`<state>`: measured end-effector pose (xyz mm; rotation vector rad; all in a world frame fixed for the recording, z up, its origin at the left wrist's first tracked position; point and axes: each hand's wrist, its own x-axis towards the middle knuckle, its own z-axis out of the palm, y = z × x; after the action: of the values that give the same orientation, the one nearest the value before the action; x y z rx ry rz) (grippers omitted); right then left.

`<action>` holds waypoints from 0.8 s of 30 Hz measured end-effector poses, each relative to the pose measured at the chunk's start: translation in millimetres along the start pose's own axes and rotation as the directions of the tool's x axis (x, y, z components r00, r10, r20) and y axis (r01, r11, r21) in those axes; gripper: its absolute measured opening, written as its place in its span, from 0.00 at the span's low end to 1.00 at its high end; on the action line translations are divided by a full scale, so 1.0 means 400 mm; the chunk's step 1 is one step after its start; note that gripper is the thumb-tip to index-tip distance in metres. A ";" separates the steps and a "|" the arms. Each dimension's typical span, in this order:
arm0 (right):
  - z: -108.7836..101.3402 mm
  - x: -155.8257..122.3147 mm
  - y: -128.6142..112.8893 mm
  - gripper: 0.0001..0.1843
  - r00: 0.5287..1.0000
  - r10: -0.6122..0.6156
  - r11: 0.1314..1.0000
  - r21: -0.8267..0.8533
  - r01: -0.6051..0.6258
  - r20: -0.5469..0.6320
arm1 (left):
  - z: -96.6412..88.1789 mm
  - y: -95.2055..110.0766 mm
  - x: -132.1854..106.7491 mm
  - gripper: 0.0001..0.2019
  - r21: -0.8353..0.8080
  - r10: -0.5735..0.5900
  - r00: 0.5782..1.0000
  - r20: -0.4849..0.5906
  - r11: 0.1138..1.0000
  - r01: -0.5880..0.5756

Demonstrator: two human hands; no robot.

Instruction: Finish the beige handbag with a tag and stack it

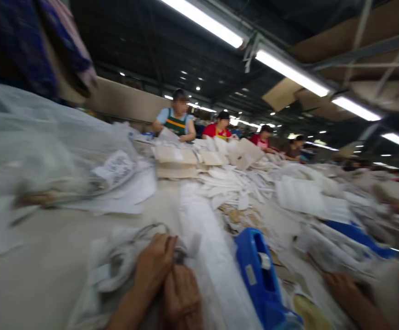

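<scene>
The picture is smeared by motion. My left hand [154, 265] lies at the bottom middle, its fingers curled over a crumpled grey-white bundle [124, 256] of plastic and cord on the table. My right hand [182, 293] sits just behind it, closed like a fist and pressed against the left hand; what it holds is hidden. A long white strip of material [209, 247] runs away from the hands. A blue tape dispenser [258, 270] stands right of my hands.
The long table [48, 256] is heaped with white pieces [241, 183] and cardboard [175, 160]. A clear plastic bag [41, 151] bulges at the left. Another person's arm [351, 293] reaches in at the lower right. Several workers [177, 120] stand along the far side.
</scene>
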<state>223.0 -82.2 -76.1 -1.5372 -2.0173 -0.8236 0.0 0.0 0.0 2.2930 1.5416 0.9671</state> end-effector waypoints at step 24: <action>-0.124 0.202 -0.367 0.13 0.979 0.201 0.911 0.373 -0.174 -0.035 | -0.079 -0.046 0.074 0.18 0.515 -0.094 0.857 0.506 0.830 -0.213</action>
<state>60.8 -90.2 -11.9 -1.4307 -1.8100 -0.3898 -26.4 28.7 26.4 2.6708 1.6416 -0.1653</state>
